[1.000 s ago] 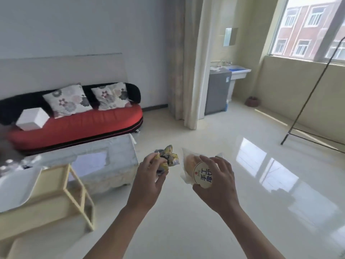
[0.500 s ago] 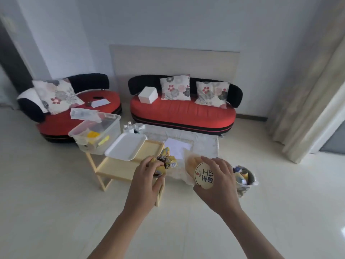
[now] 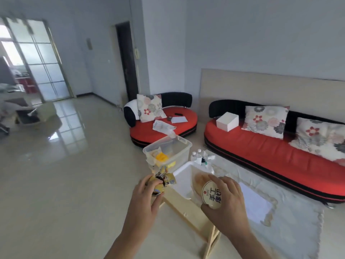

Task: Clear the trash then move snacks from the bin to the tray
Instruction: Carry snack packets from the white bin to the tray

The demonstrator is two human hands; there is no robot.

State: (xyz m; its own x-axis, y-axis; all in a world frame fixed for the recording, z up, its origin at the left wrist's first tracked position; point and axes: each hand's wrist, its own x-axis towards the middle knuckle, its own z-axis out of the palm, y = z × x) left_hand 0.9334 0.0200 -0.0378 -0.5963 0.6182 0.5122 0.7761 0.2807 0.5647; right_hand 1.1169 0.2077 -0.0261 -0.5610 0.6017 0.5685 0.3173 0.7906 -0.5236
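My left hand [image 3: 144,198] grips a small yellow snack packet [image 3: 164,181] just left of the white tray [image 3: 182,181]. My right hand [image 3: 226,201] holds a clear-wrapped bread snack with a round printed label [image 3: 210,191] over the tray's near right part. The tray rests on a low wooden stand [image 3: 183,207]. Behind it stands the clear plastic bin [image 3: 179,149], with a yellow packet [image 3: 161,157] and other snacks inside.
Small white bottles [image 3: 197,156] stand behind the tray on a low table with a pale lace cloth [image 3: 291,223]. A long red sofa [image 3: 270,152] with a white box lies to the right, a small red sofa [image 3: 160,128] behind the bin. Glossy floor spreads left.
The view has swung left from the window side to the sofas and table. Both hands, still holding their snacks, now hover at the tray, much closer than before.
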